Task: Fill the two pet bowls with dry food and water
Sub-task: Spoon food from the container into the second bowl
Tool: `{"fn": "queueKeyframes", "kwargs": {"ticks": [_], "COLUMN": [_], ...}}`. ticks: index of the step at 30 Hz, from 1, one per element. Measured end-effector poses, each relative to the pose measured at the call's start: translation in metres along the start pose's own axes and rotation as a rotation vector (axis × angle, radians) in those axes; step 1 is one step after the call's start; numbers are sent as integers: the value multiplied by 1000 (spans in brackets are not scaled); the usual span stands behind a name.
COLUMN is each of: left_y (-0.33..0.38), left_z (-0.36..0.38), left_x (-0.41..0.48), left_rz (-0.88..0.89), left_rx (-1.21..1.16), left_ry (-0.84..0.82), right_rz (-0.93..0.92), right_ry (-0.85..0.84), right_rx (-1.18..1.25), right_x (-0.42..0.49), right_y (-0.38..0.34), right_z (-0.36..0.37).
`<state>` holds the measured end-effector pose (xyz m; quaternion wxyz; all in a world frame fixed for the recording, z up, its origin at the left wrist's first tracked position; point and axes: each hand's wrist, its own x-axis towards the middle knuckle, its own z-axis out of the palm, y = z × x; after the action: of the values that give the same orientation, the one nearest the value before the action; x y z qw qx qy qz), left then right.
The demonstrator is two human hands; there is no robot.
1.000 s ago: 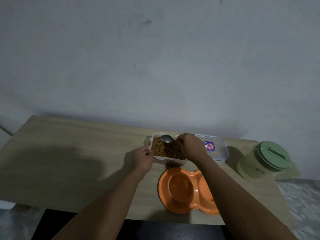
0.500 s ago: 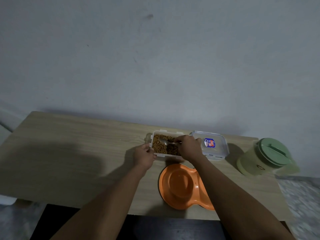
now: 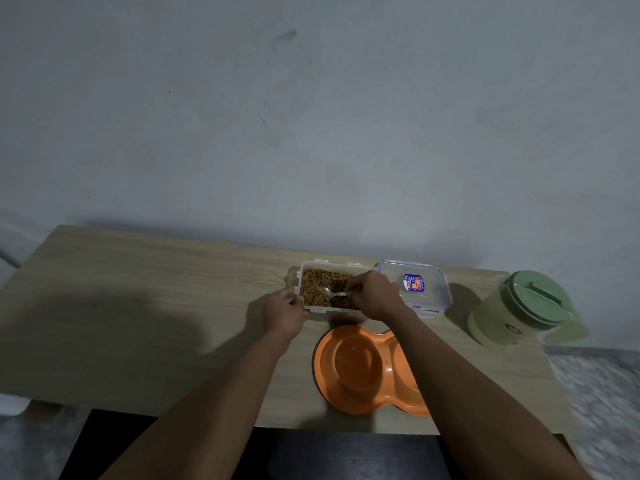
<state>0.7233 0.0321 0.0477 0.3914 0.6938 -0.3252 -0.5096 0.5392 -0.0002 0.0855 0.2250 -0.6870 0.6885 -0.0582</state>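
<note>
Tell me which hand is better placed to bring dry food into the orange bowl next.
The right hand: it holds the spoon, whose tip lies in the dry food, and the orange bowl sits close beside its forearm. The left hand grips the left edge of the container.

Likely a plain room in a home. A light wood-grain table (image 3: pixel 138 306) stands against a bare, scuffed grey wall (image 3: pixel 311 133); speckled floor (image 3: pixel 606 393) shows at lower right. An orange double pet bowl (image 3: pixel 353 368) and a green-lidded jug (image 3: pixel 519 313) sit on the table.
</note>
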Motion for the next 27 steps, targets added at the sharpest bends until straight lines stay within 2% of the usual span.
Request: {"fn": "queueKeyframes", "kwargs": {"ticks": [5, 13, 20, 27], "left_y": [-1, -2, -1, -2], "left_z": [1, 3, 6, 9], "left_x": [0, 5, 5, 12], "left_rz": [-11, -28, -38, -33], "left_rx": [-14, -46, -88, -86], "left_ry": [5, 10, 6, 28], "right_rz": [47, 27, 59, 159], "right_ry": [6, 57, 43, -23], "right_rx": [150, 193, 232, 106], "right_x": [1, -12, -63, -122], "right_y": [7, 14, 32, 68], "right_z": [-8, -29, -41, -9]}}
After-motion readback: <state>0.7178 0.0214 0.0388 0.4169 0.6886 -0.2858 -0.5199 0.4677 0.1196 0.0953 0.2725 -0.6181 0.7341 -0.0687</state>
